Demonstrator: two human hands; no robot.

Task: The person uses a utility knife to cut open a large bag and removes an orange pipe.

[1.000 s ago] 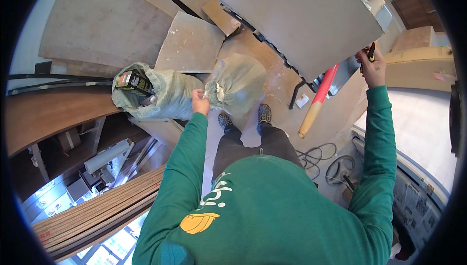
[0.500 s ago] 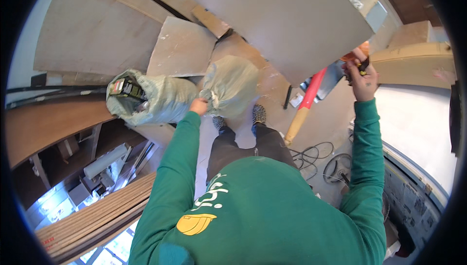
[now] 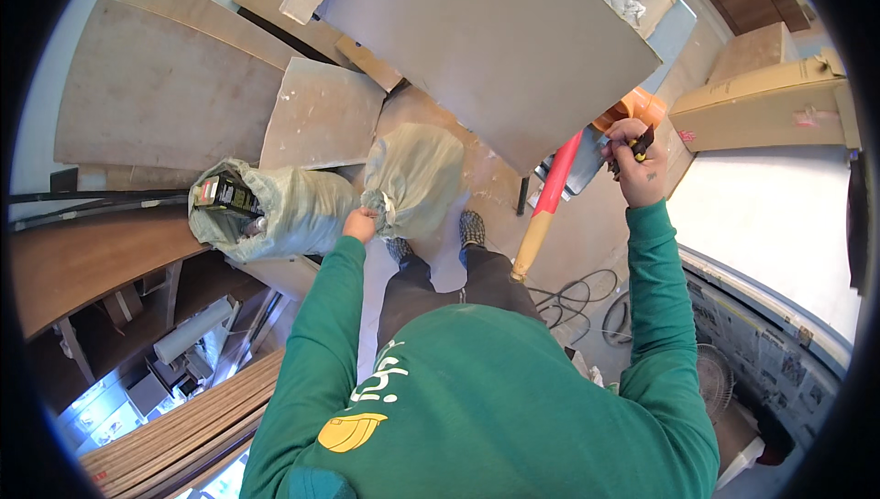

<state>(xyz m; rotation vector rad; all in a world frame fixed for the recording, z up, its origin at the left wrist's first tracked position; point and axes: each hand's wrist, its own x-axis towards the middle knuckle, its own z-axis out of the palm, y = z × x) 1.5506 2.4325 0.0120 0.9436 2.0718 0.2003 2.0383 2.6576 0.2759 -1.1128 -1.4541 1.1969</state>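
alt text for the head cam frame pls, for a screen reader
Seen from above, a person in a green sweatshirt grips the neck of a green sack with the left hand and holds a small dark tool in the raised right hand. A second, open sack, wooden boards and a red-handled tool surround them.

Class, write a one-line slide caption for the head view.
Left hand grips a tied greenish woven sack; right hand holds a small dark tool near a red-handled pole.

large grey board (image 3: 495,41) leans over scattered plywood sheets (image 3: 160,87); beside it stands a red-handled tool (image 3: 548,201), with a long cardboard box (image 3: 756,105) well apart from it.
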